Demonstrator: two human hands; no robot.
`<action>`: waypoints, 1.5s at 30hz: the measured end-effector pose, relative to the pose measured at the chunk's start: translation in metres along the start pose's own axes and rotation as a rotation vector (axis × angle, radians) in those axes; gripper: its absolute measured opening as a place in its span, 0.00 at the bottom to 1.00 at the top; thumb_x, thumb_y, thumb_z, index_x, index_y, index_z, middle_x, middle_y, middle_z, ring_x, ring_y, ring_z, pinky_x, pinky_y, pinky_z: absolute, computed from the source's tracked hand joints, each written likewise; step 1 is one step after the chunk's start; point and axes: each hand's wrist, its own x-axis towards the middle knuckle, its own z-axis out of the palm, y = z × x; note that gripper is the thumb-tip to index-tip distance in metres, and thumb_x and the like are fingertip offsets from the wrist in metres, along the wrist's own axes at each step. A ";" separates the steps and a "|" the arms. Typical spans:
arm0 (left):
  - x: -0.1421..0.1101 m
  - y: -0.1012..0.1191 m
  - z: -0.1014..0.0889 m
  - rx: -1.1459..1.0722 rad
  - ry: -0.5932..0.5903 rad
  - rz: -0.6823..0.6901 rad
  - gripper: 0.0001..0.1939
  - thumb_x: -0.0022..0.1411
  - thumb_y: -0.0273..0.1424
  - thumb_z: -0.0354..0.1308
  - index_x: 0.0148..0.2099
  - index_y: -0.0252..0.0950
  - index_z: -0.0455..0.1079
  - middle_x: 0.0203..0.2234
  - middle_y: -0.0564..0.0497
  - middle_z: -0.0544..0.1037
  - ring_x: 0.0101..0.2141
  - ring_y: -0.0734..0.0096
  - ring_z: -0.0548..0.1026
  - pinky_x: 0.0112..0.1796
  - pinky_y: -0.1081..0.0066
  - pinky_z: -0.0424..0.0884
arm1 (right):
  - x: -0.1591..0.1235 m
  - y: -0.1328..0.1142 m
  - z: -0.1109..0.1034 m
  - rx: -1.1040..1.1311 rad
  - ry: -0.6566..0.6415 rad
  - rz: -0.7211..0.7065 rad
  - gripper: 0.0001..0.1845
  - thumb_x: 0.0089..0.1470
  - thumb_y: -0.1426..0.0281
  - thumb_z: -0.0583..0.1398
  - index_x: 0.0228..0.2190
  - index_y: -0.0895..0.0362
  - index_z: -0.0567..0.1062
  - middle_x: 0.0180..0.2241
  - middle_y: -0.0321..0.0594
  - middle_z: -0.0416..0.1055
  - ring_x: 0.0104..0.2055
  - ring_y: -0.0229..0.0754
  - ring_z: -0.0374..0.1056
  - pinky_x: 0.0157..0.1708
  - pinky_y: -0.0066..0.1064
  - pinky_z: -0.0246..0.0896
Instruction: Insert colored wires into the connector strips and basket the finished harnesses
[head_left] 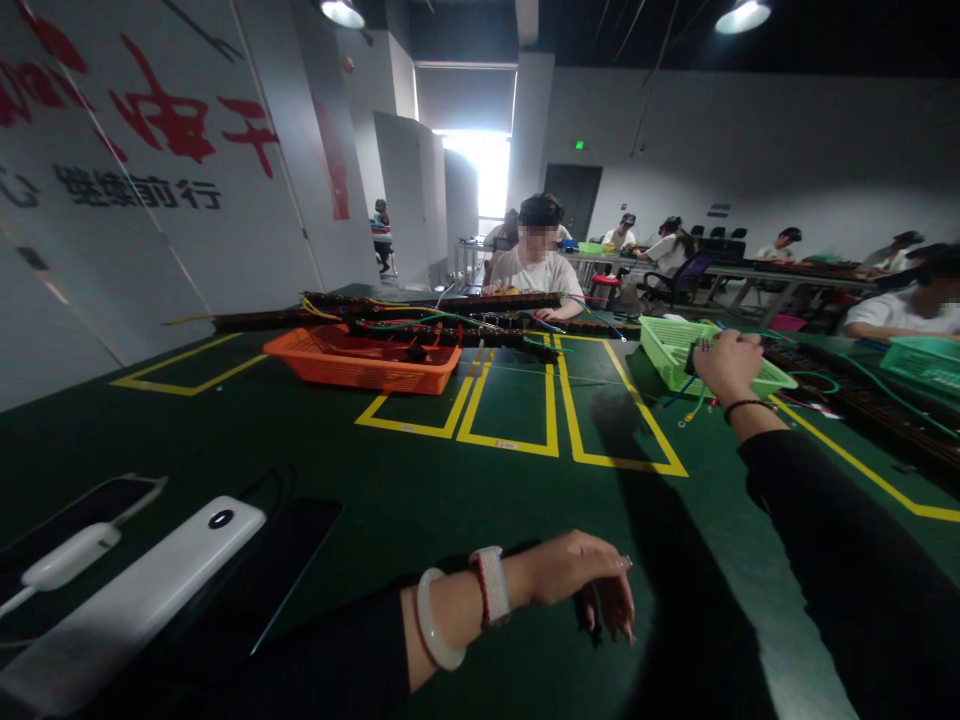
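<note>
My right hand (727, 366) is reached out over the light green basket (664, 340), its fingers closed round a small dark part (691, 358). Below that hand hang blue, green and yellow wires (696, 400), one with a ring terminal at its end. Whether these wires join the dark part, I cannot tell. My left hand (581, 575) rests low over the green table (420, 490) with its fingers loosely bent downward and apart. Nothing shows in its grip, though the palm side is shaded.
An orange basket (360, 370) stands at the far left, with long dark wiring ducts (300, 315) across it. More wired ducts (885, 400) lie at right. A white power bank (142, 600) and phones (300, 550) lie at near left. Across the table sits a person (536, 265).
</note>
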 end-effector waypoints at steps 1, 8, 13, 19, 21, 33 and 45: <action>0.001 0.000 0.000 0.003 0.008 -0.012 0.20 0.65 0.42 0.46 0.33 0.31 0.67 0.26 0.48 0.73 0.28 0.74 0.73 0.26 0.76 0.65 | 0.000 -0.014 -0.003 0.001 0.021 0.036 0.25 0.54 0.63 0.53 0.46 0.71 0.68 0.43 0.67 0.61 0.41 0.52 0.57 0.36 0.39 0.50; 0.005 -0.006 0.004 0.052 0.118 -0.053 0.24 0.50 0.50 0.62 0.31 0.32 0.65 0.23 0.52 0.73 0.24 0.74 0.72 0.25 0.75 0.64 | -0.011 -0.158 -0.008 0.269 -0.187 -0.552 0.22 0.56 0.57 0.55 0.47 0.58 0.70 0.47 0.52 0.67 0.50 0.55 0.58 0.49 0.43 0.49; 0.004 -0.009 0.001 0.110 0.097 -0.038 0.25 0.47 0.51 0.63 0.32 0.32 0.67 0.26 0.52 0.73 0.25 0.76 0.70 0.29 0.74 0.66 | -0.028 -0.247 0.007 0.242 -0.150 -0.799 0.34 0.50 0.60 0.62 0.53 0.65 0.63 0.54 0.55 0.61 0.55 0.56 0.54 0.56 0.45 0.41; 0.007 -0.022 -0.002 0.158 0.089 -0.044 0.29 0.48 0.57 0.58 0.30 0.32 0.67 0.24 0.50 0.73 0.27 0.72 0.72 0.30 0.71 0.67 | -0.050 -0.300 0.027 0.128 -0.155 -0.860 0.29 0.53 0.72 0.57 0.56 0.66 0.61 0.52 0.55 0.63 0.55 0.51 0.56 0.59 0.44 0.34; 0.008 -0.026 -0.003 0.131 0.079 -0.030 0.30 0.46 0.58 0.58 0.33 0.33 0.68 0.25 0.50 0.73 0.28 0.71 0.72 0.32 0.71 0.68 | -0.054 -0.307 0.029 0.122 -0.155 -0.822 0.23 0.57 0.76 0.51 0.55 0.66 0.62 0.49 0.56 0.65 0.52 0.49 0.59 0.57 0.44 0.38; 0.007 -0.025 -0.002 0.054 0.102 -0.010 0.23 0.54 0.51 0.58 0.30 0.33 0.69 0.24 0.49 0.74 0.28 0.70 0.72 0.33 0.70 0.68 | -0.077 -0.312 -0.001 0.088 -0.185 -0.784 0.16 0.59 0.75 0.46 0.46 0.65 0.65 0.43 0.58 0.67 0.42 0.49 0.65 0.39 0.36 0.54; -0.010 0.032 -0.057 -0.801 0.978 0.637 0.14 0.63 0.41 0.51 0.39 0.35 0.67 0.36 0.47 0.74 0.37 0.68 0.74 0.37 0.69 0.71 | -0.102 -0.282 -0.050 0.066 -0.175 -0.794 0.14 0.61 0.75 0.43 0.43 0.62 0.64 0.41 0.56 0.69 0.40 0.48 0.66 0.36 0.36 0.55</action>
